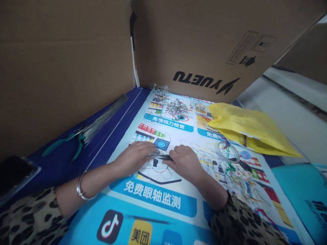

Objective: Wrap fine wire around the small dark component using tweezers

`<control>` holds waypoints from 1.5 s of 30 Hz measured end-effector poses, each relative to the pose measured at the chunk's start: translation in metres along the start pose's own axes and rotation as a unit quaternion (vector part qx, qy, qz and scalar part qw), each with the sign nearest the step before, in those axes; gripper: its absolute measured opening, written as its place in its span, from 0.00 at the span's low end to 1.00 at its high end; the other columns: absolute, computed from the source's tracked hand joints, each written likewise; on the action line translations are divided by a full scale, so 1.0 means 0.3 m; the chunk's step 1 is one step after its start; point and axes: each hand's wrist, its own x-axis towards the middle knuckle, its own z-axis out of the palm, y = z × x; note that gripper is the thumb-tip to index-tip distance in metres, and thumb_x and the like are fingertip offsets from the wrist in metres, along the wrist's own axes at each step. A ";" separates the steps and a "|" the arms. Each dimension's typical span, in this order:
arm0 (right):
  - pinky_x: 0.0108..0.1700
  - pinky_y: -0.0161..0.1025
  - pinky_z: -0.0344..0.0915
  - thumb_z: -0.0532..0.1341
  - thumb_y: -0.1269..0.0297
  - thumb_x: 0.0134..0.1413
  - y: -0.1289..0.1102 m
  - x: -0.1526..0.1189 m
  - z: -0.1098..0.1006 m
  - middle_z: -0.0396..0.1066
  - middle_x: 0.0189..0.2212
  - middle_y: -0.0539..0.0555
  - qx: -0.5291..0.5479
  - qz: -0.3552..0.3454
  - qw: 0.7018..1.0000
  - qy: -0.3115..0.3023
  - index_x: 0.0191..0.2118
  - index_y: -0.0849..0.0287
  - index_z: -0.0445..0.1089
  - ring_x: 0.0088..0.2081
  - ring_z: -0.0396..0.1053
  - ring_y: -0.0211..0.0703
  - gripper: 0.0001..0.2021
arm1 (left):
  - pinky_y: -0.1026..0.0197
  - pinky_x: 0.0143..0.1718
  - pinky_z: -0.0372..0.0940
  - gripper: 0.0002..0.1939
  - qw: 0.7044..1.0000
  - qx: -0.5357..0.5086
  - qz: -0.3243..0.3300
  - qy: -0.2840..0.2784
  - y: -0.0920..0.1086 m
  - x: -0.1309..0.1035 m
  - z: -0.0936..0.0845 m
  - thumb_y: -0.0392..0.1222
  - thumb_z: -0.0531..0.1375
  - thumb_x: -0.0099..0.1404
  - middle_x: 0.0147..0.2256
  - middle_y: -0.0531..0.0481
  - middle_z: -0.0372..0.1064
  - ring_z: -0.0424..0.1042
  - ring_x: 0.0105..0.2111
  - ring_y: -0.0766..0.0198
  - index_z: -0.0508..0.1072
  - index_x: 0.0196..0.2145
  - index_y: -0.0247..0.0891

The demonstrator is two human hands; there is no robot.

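Observation:
Near the middle of the printed sheet, my two hands face each other with a small gap between them. My right hand is closed around a dark, pointed metal tool, its tip aimed left. The fingers of my left hand are pressed together on thin, clear or silvery strands at that tip. Fine loops of wire lie on the sheet under and around both hands. A second thin dark tool rests on the sheet closer to me.
Teal-handled pliers and a bundle of straight wires lie left, near a phone. Tangled threads, a clear tape roll, a yellow bag and a teal item are right. Cardboard walls stand behind.

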 end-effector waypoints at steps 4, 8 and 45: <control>0.34 0.40 0.45 0.50 0.47 0.55 -0.001 0.004 -0.002 0.65 0.28 0.54 -0.015 -0.024 1.000 -0.004 0.30 0.58 0.66 0.33 0.59 0.43 0.20 | 0.54 0.52 0.51 0.17 0.996 0.062 0.008 -0.064 0.000 -0.013 0.006 0.40 0.48 0.67 0.54 0.50 0.61 0.54 0.57 0.60 0.61 0.53 0.43; 0.34 0.40 0.45 0.52 0.48 0.54 -0.005 0.002 -0.005 0.65 0.28 0.54 -0.028 -0.029 0.999 -0.009 0.30 0.58 0.65 0.33 0.60 0.44 0.18 | 0.52 0.55 0.44 0.20 0.991 0.106 0.000 -0.087 0.014 -0.030 0.001 0.39 0.45 0.68 0.57 0.51 0.57 0.48 0.59 0.57 0.57 0.56 0.43; 0.36 0.39 0.47 0.50 0.47 0.55 0.023 0.006 0.029 0.65 0.29 0.54 0.019 -0.016 0.999 0.032 0.29 0.59 0.65 0.34 0.58 0.42 0.19 | 0.54 0.50 0.54 0.17 0.999 -0.017 -0.007 -0.029 -0.022 -0.009 -0.010 0.41 0.51 0.65 0.50 0.50 0.65 0.58 0.54 0.58 0.63 0.51 0.44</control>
